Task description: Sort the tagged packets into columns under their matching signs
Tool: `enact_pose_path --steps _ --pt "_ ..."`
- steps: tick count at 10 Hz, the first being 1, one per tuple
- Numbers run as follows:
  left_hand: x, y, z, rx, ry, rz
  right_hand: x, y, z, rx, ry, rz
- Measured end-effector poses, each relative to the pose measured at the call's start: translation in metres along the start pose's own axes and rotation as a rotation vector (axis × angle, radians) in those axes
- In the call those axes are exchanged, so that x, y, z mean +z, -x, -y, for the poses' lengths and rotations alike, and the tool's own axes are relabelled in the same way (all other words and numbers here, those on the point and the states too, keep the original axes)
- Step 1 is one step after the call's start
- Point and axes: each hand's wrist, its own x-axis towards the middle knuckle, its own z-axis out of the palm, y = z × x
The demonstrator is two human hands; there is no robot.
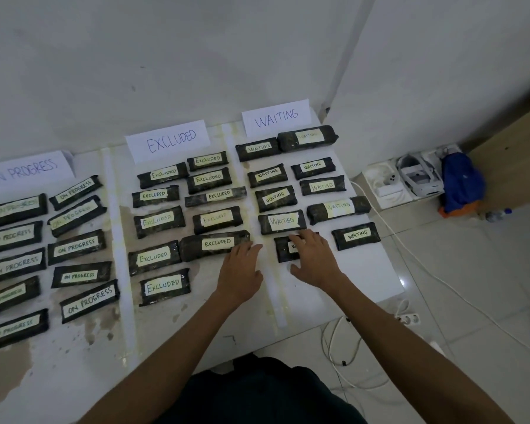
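Under right grip (314, 255), WAITING packet (281, 251)

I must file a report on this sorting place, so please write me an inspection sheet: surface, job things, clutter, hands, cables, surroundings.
Surface: white board on the floor, stained, split by tape strips into three columns.
Job's things: ON PROGRESS sign, EXCLUDED sign, WAITING sign; dark packets below each, readable tags match.
Clutter: white box, blue bag, bottle, right of the board.
Hands: left hand open, fingertips at an EXCLUDED packet; right hand open, lying on a covered packet under WAITING.
Cables: white cables along the board's right edge; power strip nearby.
Surroundings: white wall, tiled floor.
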Motion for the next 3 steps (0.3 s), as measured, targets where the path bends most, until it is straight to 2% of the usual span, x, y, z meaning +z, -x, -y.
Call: enact_pose_path --steps 2,3 --pt "-0.011 0.025 0.026 0.014 0.019 -0.025 0.003 0.000 0.034 -0.009 -0.039 0.102" --pt "-0.020 0.044 0.040 -0.050 0.025 -0.028 0.001 0.002 0.058 -0.029 -0.041 0.137"
